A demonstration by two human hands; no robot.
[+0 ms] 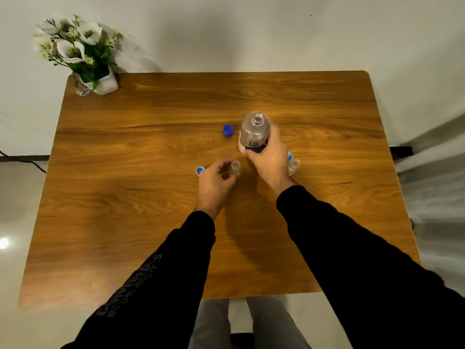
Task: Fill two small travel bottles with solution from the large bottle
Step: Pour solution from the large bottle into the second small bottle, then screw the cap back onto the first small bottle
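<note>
flower pot (pixel 100 81) far-left corner of table (pixel 125 222) | left hand (pixel 214 182) curled round a small open bottle (pixel 235 168), cap (pixel 200 170) beside | right hand (pixel 270 157) gripping uncapped large bottle (pixel 254 132), mid-table | second small bottle (pixel 294 166) just right

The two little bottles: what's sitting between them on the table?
In the head view, the right hand gripping the large bottle lies between the small bottle by the left hand and the other small bottle.
</note>
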